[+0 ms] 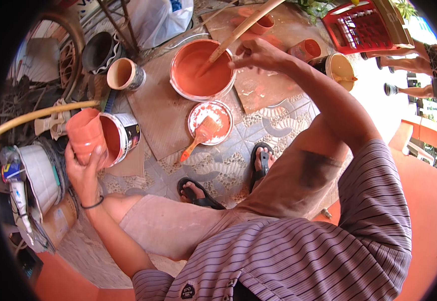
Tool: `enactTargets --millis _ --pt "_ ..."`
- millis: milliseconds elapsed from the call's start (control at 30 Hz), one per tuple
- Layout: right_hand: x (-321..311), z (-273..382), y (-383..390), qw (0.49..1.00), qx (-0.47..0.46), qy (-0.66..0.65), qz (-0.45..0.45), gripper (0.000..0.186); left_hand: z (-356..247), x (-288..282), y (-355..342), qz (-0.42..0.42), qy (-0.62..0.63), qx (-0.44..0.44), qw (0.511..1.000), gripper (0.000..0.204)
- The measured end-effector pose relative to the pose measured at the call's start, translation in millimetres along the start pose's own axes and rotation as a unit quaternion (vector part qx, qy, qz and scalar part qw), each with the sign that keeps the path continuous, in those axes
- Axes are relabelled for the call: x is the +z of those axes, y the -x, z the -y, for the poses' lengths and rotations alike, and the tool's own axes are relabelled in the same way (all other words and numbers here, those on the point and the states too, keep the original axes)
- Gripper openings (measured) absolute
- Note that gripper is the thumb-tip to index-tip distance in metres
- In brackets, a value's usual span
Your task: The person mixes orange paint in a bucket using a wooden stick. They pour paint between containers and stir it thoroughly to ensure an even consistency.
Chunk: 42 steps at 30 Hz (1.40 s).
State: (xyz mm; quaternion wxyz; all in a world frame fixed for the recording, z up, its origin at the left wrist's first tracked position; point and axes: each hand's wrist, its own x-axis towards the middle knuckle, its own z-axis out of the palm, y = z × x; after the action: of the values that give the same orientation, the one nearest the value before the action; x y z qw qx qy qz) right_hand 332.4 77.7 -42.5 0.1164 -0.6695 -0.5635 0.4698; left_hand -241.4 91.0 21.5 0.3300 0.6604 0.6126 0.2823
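My left hand (85, 170) is closed around a cup-like plastic container (85, 134) coated in orange paint. It is held tilted beside a paint can (133, 131) with orange inside. My right hand (258, 55) reaches over the right rim of a bucket of orange paint (193, 62), fingers loosely bent and apart, seemingly holding nothing. A wooden stick (246, 25) leans in that bucket, close to the right fingers. Below the bucket, a paintbrush (206, 133) with an orange handle rests on a round white lid (223, 113) smeared with orange.
Brown boards (153, 115) cover part of the patterned tile floor. An empty-looking tub (123, 74) and a dark pot (98, 52) stand at the left. Beyond my right arm are an orange cup (308, 49), a can (341, 70) and a red crate (359, 30). People's legs (404, 57) show far right.
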Motion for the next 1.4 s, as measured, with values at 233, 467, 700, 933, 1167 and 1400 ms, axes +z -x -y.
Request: enactTargets --millis 233,467,700,933,1167,1400 --pt "-5.3 -136.2 61.2 0.944 0.067 0.079 -0.312 0.056 -19.3 -0.6 18.5 -0.063 0.153 0.02 0.986 0.071" --pt "29.2 -260.6 -3.2 0.73 0.165 -0.116 -0.653 0.114 0.0 -17.8 20.6 -0.094 0.196 0.008 0.976 0.062" --pt "12.0 -285.2 -39.6 0.647 0.031 -0.331 -0.686 0.103 -25.3 -1.5 26.5 -0.101 0.198 0.013 0.975 0.074" --pt "6.8 -290.8 -11.1 0.738 -0.062 -0.151 -0.655 0.095 -8.2 -10.7 25.4 -0.091 0.197 0.018 0.976 0.074" --pt "13.2 -197.9 52.2 0.78 -0.197 -0.032 -0.593 0.11 -18.7 -3.9 27.3 -0.091 0.213 0.023 0.973 0.072" --pt "7.8 -134.4 84.8 0.791 -0.289 0.02 -0.539 0.104 -22.2 1.3 26.0 -0.104 0.235 0.048 0.965 0.077"
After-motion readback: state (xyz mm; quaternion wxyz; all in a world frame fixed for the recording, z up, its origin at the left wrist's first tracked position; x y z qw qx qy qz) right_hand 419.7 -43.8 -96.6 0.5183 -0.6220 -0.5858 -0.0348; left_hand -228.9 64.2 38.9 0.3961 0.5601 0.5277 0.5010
